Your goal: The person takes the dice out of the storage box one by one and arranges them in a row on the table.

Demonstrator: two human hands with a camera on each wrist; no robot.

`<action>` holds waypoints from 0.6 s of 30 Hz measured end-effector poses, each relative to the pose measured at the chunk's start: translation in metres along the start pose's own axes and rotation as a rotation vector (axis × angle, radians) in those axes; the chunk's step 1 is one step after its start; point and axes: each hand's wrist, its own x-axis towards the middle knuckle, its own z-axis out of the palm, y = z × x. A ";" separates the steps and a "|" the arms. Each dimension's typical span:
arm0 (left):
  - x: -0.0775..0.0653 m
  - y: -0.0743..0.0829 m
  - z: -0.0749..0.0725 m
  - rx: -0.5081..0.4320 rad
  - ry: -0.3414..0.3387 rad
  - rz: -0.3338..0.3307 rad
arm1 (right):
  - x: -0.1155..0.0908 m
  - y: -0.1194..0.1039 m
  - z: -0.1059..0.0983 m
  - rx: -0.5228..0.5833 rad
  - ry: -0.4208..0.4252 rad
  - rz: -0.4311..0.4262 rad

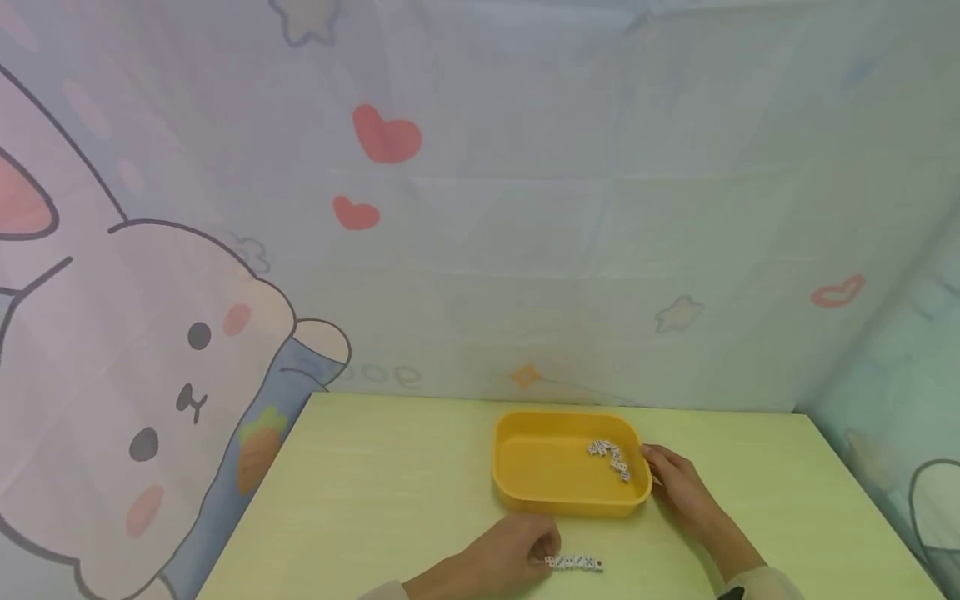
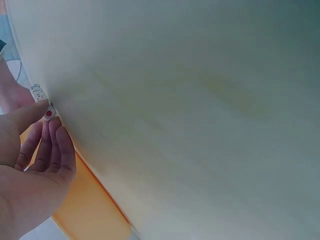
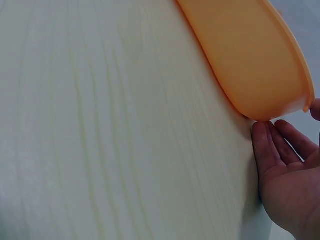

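A short row of white dice (image 1: 576, 563) lies on the table in front of a yellow plastic tray (image 1: 570, 507). At the row's left end my left hand (image 1: 510, 550) pinches a die (image 2: 49, 113), its red single dot showing between thumb and fingertips in the left wrist view. My right hand (image 1: 684, 487) holds the tray at its right end. In the right wrist view the fingers (image 3: 267, 145) meet the low outer wall and the thumb is at the rim. Inside the tray, several more dice (image 1: 615, 458) lie loosely toward the right.
The pale yellow-green table (image 1: 375, 467) extends to both sides of the tray. Behind it hangs a cloth backdrop (image 1: 525, 275) printed with a rabbit, hearts and stars, meeting the table's back edge.
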 end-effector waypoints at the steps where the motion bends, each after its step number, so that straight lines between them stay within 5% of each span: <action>1: 0.000 0.000 0.000 0.013 0.001 0.004 | 0.000 0.000 0.000 -0.003 -0.001 -0.001; 8: -0.001 0.004 -0.006 0.100 -0.012 0.066 | -0.002 0.001 -0.001 0.005 0.004 -0.010; 14: 0.001 0.026 -0.022 0.061 -0.054 0.150 | -0.002 0.005 -0.001 0.018 0.007 0.012; 18: 0.010 0.043 -0.040 0.053 0.017 0.210 | 0.000 0.001 0.000 0.022 0.014 0.009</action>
